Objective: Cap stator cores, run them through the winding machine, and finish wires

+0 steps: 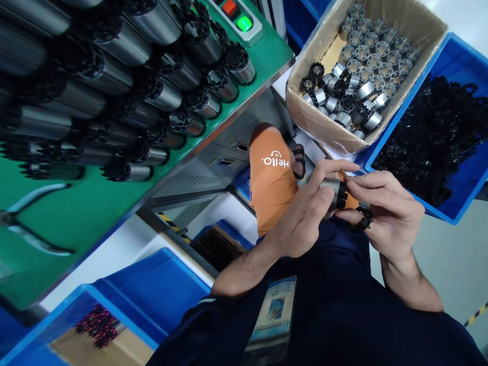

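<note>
In front of my body, my left hand [305,216] is wrapped round a short silver metal cylinder [331,192]. A black toothed ring [342,194] sits at the cylinder's right end. Fingers of my right hand [391,211] reach to that toothed end, close to or touching it. Lower in the same hand, a separate black plastic ring [362,219] with teeth is held between thumb and fingers. Part of the cylinder is hidden behind my left fingers.
Many silver cylinders with black toothed ends [163,94] stand on the green bench [114,218], beside pliers [38,218] and a lit switch box [238,20]. A plastic-lined carton [316,122] holds metal cores. Black parts fill a blue bin [457,213]; another blue bin [152,284] is lower left.
</note>
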Motion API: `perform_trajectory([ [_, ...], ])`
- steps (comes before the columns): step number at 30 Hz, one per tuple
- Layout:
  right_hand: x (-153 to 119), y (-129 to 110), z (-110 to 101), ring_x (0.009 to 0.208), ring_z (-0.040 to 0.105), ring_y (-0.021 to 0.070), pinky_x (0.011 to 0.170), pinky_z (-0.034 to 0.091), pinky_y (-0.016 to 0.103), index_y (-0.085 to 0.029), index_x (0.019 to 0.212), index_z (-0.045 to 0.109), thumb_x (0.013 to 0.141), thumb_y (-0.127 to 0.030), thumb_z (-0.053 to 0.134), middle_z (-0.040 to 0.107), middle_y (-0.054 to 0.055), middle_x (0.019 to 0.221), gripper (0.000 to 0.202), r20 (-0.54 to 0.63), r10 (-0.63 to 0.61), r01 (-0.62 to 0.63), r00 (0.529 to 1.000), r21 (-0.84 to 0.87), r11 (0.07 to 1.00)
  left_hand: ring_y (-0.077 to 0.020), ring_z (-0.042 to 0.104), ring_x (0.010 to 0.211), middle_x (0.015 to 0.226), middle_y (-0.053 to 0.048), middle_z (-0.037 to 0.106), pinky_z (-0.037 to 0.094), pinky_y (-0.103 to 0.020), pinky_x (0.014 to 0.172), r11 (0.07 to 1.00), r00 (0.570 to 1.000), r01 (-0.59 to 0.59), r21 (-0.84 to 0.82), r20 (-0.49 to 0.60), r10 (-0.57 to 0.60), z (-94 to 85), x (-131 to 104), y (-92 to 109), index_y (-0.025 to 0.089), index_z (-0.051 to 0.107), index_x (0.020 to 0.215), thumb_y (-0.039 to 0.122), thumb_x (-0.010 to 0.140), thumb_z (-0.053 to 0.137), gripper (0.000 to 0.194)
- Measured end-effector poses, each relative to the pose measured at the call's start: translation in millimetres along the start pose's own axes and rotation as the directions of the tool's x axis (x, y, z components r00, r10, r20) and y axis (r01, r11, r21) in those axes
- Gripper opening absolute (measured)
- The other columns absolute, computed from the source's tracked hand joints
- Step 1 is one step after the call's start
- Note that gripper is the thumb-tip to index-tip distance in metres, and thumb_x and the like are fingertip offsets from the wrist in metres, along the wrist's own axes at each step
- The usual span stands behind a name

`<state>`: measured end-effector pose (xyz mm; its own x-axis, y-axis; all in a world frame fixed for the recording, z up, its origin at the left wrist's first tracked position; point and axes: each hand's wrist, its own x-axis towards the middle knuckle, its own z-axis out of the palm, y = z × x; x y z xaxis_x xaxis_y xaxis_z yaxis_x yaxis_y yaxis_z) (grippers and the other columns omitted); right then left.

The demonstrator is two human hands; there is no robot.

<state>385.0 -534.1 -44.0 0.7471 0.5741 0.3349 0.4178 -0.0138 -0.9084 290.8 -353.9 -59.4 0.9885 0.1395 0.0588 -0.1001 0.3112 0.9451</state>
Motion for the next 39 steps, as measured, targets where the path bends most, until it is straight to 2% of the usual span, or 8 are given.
perform_trajectory([
  [5, -2, -1, 6, 0.110, 0.087, 0.0283, 0.090, 0.076, 0.043, -0.048, 0.146, 0.090, 0.094, -0.036, 0.108, 0.089, 0.004, 0.126, 0.057, 0.045, 0.051, -0.054, 0.998, 0.066, 0.996, -0.0238, 0.081, 0.114, 0.145, -0.012, 0.078, 0.067, -0.031, 0.084, 0.983, 0.983, -0.174, 0.064, 0.077, 0.169, -8.0, 0, -8, 0.030, 0.065, 0.170, 0.056, 0.128, 0.046, 0.053],
  [7, -1, -4, 4, 0.106, 0.086, 0.0268, 0.085, 0.075, 0.042, -0.047, 0.145, 0.090, 0.099, -0.039, 0.103, 0.088, 0.004, 0.127, 0.049, 0.066, 0.086, -0.089, 0.994, 0.047, 0.995, -0.0225, 0.083, 0.101, 0.131, -0.011, 0.084, 0.065, -0.030, 0.076, 0.983, 0.982, -0.173, 0.055, 0.081, 0.168, -11.6, 1, -12, 0.027, 0.070, 0.165, 0.055, 0.127, 0.053, 0.050],
  [10, 4, -9, -8, 0.082, 0.079, 0.0190, 0.070, 0.069, 0.035, -0.042, 0.145, 0.091, 0.117, -0.037, 0.083, 0.086, 0.004, 0.112, 0.030, 0.067, 0.175, -0.172, 0.982, -0.053, 0.984, -0.0167, 0.079, 0.072, 0.104, -0.007, 0.088, 0.056, -0.026, 0.058, 0.987, 0.985, -0.152, -0.048, -0.092, 0.148, -16.2, 7, -17, 0.022, 0.078, 0.119, 0.061, 0.120, 0.069, 0.041],
  [13, 11, -12, -21, 0.066, 0.066, 0.0121, 0.055, 0.057, 0.027, -0.038, 0.142, 0.091, 0.120, -0.027, 0.074, 0.081, 0.001, 0.102, 0.030, 0.087, 0.263, -0.250, 0.961, -0.131, 0.959, -0.0139, 0.076, 0.059, 0.090, -0.001, 0.086, 0.048, -0.021, 0.047, 0.980, 0.944, -0.169, -0.103, -0.302, 0.131, -18.3, 16, -23, 0.024, 0.057, 0.095, 0.056, 0.115, 0.081, 0.044],
  [16, 17, -12, -24, 0.074, 0.071, 0.0127, 0.059, 0.060, 0.024, -0.034, 0.132, 0.090, 0.110, -0.017, 0.081, 0.081, 0.001, 0.107, 0.029, 0.114, 0.275, -0.263, 0.955, -0.112, 0.958, -0.0091, 0.063, 0.049, 0.074, 0.007, 0.073, 0.047, -0.018, 0.047, 0.991, 0.959, -0.122, -0.063, -0.265, 0.101, -17.1, 19, -28, 0.026, 0.069, 0.117, 0.044, 0.114, 0.084, 0.024],
  [20, 19, -10, -15, 0.071, 0.080, 0.0130, 0.062, 0.069, 0.023, -0.032, 0.113, 0.088, 0.101, -0.015, 0.094, 0.091, -0.003, 0.103, 0.022, 0.006, 0.275, -0.274, 0.961, 0.111, 0.955, -0.0111, 0.064, 0.061, 0.095, -0.001, 0.072, 0.055, -0.025, 0.054, 0.982, 0.992, -0.022, -0.186, -0.126, -0.002, -11.4, 16, -29, 0.029, 0.073, 0.149, 0.059, 0.118, 0.076, 0.043],
  [27, 19, -6, -10, 0.077, 0.086, 0.0190, 0.058, 0.068, 0.029, -0.036, 0.110, 0.098, 0.095, -0.015, 0.100, 0.094, 0.000, 0.104, 0.025, -0.171, 0.214, -0.210, 0.962, 0.046, 0.977, -0.0121, 0.058, 0.059, 0.081, 0.002, 0.060, 0.045, -0.026, 0.052, 0.952, 0.986, 0.135, -0.275, -0.061, -0.158, 8.4, 19, -15, 0.026, 0.069, 0.115, 0.076, 0.118, 0.066, 0.051],
  [39, 20, 6, -13, 0.098, 0.090, 0.0241, 0.083, 0.076, 0.041, -0.045, 0.126, 0.097, 0.104, -0.007, 0.087, 0.094, -0.001, 0.114, 0.045, -0.114, -0.022, 0.005, 0.993, -0.146, 0.989, -0.0151, 0.061, 0.065, 0.086, 0.001, 0.063, 0.052, -0.031, 0.062, 0.980, 0.980, 0.181, -0.085, -0.067, -0.187, 18.0, 25, -8, 0.029, 0.072, 0.139, 0.065, 0.125, 0.055, 0.043],
])
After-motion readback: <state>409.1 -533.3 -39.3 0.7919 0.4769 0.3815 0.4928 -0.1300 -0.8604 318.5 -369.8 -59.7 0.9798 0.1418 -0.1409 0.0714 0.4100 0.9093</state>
